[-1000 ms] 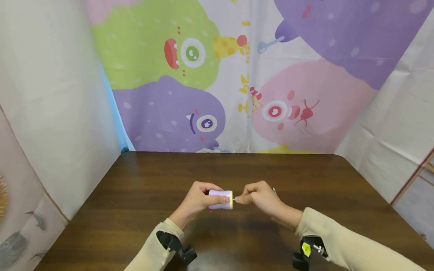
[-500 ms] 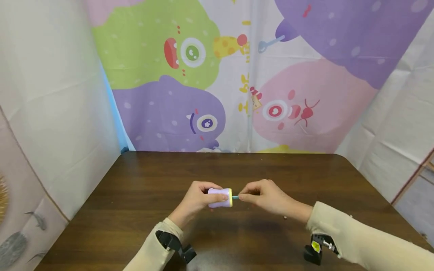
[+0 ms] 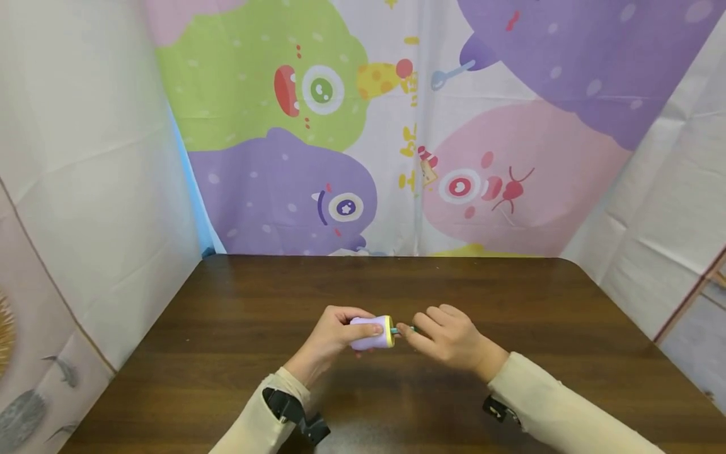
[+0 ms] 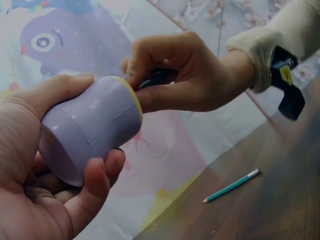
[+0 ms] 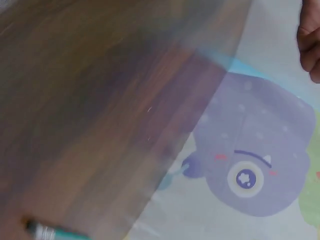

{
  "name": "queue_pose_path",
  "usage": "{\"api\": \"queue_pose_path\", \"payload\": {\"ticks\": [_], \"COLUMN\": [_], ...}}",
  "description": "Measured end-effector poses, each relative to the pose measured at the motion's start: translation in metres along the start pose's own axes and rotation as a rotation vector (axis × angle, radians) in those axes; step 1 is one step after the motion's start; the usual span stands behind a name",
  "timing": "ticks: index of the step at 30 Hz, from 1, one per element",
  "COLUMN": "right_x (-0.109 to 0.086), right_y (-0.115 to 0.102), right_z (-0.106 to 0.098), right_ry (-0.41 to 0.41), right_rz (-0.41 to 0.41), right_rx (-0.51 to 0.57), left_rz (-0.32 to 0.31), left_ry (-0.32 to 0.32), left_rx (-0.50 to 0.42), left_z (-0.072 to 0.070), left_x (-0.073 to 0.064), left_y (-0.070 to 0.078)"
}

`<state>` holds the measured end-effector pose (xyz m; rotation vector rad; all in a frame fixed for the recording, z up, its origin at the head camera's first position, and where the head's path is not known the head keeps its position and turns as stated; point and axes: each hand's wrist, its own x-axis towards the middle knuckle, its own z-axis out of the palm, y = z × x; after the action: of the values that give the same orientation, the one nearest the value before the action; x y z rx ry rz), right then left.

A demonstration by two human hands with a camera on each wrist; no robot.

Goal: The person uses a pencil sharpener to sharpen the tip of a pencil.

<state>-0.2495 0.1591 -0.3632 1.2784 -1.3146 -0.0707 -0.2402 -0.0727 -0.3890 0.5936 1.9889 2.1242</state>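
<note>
On the near side of the table (image 3: 255, 302), pale sleeves (image 3: 573, 403) carry dark wrist mounts (image 3: 295, 413). Beyond them, roughly midway between the table's left and right edges, the left hand (image 3: 334, 331) is wrapped round a lilac barrel (image 4: 100, 110), so that grip is fully taken up. Just beside it, the right hand (image 3: 448, 334) pinches a teal pencil (image 3: 395, 330) close to the barrel's yellow rim (image 3: 389, 331) (so close that little of the shaft shows). Both things are held above the wood.

The step in hand looks like turning the pencil within the barrel. To do it well, the left grip should steady the barrel while the right rolls the pencil with a light inward push, never bending it off the shared line. That line, the long axis of both, runs nearly parallel to the table's far edge; the pencil's end at the rim points toward the left edge, and the rim faces the right edge.

Farther off, the left wrist view shows a loose pencil (image 4: 231, 185) on the table, its tip nearer than its pale end to the edge by the curtain (image 3: 283, 189). The right wrist view is blurred: a teal shaft (image 5: 70, 234) there may be the held pencil, but I cannot be sure.
</note>
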Motion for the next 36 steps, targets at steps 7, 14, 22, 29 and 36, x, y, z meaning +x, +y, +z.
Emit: {"api": "queue_pose_path", "payload": {"ticks": [7,14,22,29,36], "right_x": [0.005,0.017,0.031,0.031,0.032], "right_y": [-0.017,-0.026,-0.002,0.002,0.009], "right_z": [0.011,-0.002,-0.005,-0.015,-0.027], "right_ry": [0.074,-0.378,-0.742,-0.919,-0.809], "right_rz": [0.304,1.011,1.770,1.887,1.145], "right_rx": [0.130,0.507,1.257,1.475,1.074], "left_rz": [-0.015,-0.022,0.063,0.079,0.073], "left_ry": [0.013,0.025,0.002,-0.031,-0.013], "left_rx": [-0.007,0.051,0.142,0.168,0.119], "left_z": [0.001,-0.001,-0.001,-0.004,-0.007], "left_x": [0.002,0.003,0.000,-0.001,-0.002], "left_y": [0.000,0.002,0.007,0.005,0.007]}}
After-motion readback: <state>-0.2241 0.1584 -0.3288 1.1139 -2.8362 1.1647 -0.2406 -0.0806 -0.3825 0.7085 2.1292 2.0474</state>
